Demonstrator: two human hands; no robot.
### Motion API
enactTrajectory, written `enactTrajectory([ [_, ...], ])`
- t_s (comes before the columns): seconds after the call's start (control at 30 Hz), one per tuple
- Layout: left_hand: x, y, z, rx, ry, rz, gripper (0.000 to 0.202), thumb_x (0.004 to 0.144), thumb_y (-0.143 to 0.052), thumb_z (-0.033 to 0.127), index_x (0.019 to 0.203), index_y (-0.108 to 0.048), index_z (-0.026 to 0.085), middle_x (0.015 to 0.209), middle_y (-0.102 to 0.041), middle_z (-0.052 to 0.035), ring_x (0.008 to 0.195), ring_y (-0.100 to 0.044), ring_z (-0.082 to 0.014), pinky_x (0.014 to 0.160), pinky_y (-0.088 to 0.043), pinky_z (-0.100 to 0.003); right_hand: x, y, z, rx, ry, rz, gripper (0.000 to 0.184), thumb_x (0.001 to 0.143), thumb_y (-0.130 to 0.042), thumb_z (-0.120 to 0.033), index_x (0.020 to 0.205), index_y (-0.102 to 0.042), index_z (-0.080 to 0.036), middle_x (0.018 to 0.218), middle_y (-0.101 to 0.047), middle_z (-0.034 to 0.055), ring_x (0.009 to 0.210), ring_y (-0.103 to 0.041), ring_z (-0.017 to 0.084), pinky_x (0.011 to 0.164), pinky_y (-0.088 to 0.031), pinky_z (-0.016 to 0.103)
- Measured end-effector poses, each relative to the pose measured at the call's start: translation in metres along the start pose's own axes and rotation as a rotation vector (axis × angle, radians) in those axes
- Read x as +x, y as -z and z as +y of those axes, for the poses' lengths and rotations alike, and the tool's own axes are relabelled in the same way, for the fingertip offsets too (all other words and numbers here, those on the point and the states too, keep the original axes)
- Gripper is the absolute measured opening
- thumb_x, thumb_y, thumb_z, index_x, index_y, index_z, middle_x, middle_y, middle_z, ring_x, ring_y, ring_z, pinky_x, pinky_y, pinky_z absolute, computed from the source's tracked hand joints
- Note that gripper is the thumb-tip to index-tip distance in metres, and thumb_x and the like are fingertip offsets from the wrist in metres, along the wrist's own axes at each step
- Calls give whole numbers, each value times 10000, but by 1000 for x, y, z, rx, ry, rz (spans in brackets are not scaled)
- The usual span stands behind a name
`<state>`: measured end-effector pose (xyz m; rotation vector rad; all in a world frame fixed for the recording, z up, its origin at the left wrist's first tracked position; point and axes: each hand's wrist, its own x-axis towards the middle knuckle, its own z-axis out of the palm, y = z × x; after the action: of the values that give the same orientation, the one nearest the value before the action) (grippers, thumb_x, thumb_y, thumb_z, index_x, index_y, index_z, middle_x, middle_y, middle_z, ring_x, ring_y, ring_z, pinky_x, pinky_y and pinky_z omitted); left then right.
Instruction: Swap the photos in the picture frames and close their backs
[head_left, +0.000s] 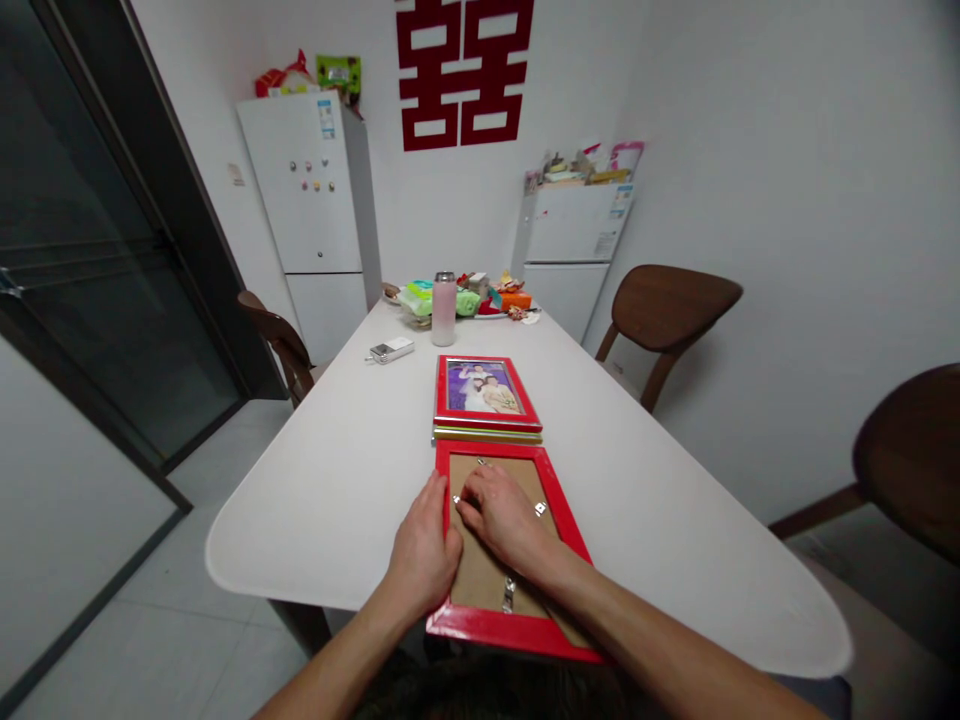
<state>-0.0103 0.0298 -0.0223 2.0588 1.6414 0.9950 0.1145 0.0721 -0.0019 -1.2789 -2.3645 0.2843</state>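
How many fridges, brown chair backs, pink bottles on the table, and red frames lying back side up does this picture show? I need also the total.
Fridges: 2
Brown chair backs: 3
Pink bottle: 1
Red frame, back side up: 1
Total: 7

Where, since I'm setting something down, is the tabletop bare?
Left, between the white device, the frame stack and the left hand; right, from the stack to the edge of the table. Crowded: the far end, with the pink bottle and green packages.

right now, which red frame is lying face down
The near red frame: its brown backing faces up, whereas the red frame atop the stack shows a photo.
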Motion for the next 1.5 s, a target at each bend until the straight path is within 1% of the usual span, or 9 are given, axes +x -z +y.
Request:
enactTrajectory([
  [0.23, -1, 3, 3, -30, -6, 13, 572, 655, -386, 49, 1217, -321, 134, 1259, -401, -88, 1155, -356, -193, 980, -282, -371, -29, 34, 13, 205, 96, -181, 256, 684, -518, -173, 929, -590, -197, 1034, -511, 65, 976, -443, 184, 860, -341, 338],
  [0.37, -1, 3, 3, -50, 7, 18, 579, 651, -392, 51, 1219, -319, 134, 1267, -388, -87, 1164, -340, -197, 989, -265, -366, -56, 48, 16, 257, 117, -337, 245, 627, -569, -173, 847, -639, -255, 1192, -419, 32, 1121, -337, 219, 949, -244, 404],
  [0.53, -1, 2, 1, -55, 11, 11, 550, 663, -388, 60, 1208, -330, 103, 1264, -386, -106, 1163, -339, -196, 990, -259, -363, -63, 39, 10, 243, 107, -220, 95, 672, -567, -236, 710, -654, -248, 1126, -471, 28, 1098, -359, 200, 934, -269, 378],
  [0.73, -3, 4, 0, -90, 5, 26, 556, 667, -394, 73, 1215, -320, 131, 1261, -392, -90, 1159, -342, -185, 985, -263, -364, -58, 32, 11, 169, -69, -56, 354, 646, -575, -303, 987, -566, -209, 1081, -486, 75, 983, -448, 201, 865, -347, 337],
  [0.93, -4, 5, 1, -170, 20, 54, 521, 682, -417, 101, 1197, -350, 142, 1238, -418, -84, 1136, -365, -181, 979, -261, -359, -49, 23, 11, 57, -136, -6, 327, 666, -497, -222, 983, -564, -171, 936, -542, 84, 892, -489, 201, 804, -379, 319],
  [1.1, -2, 9, 4, -267, 80, 71, 431, 711, -451, 183, 1139, -421, 141, 1182, -472, -92, 1098, -407, -199, 949, -287, -360, -40, 34, 11, 86, -167, 28, 380, 606, -500, -184, 977, -571, -146, 926, -581, 79, 890, -506, 199, 817, -374, 312],
  [1.2, 3, 14, 7, -342, 148, 84, 277, 718, -467, 262, 963, -532, 150, 1080, -538, -82, 1036, -458, -216, 893, -337, -354, -33, 43, 0, 99, -159, 57, 371, 597, -503, -180, 960, -577, -153, 915, -588, 73, 871, -513, 196, 804, -380, 310],
  [1.37, 11, 37, 1, -479, 312, 94, 242, 752, -379, 358, 730, -508, 154, 638, -574, 0, 598, -554, -152, 547, -440, -254, -21, 50, -21, 211, -75, 98, 305, 666, -498, -252, 955, -565, -181, 919, -577, 55, 858, -509, 179, 768, -394, 294],
  [1.5, 5, 73, -27, -503, 421, 132, 269, 716, -414, 416, 715, -493, 159, 592, -535, 29, 516, -507, -120, 477, -392, -212, -23, 54, 3, 186, -148, 146, 340, 733, -429, -337, 1008, -536, -168, 928, -567, 72, 764, -529, 164, 696, -410, 285],
])
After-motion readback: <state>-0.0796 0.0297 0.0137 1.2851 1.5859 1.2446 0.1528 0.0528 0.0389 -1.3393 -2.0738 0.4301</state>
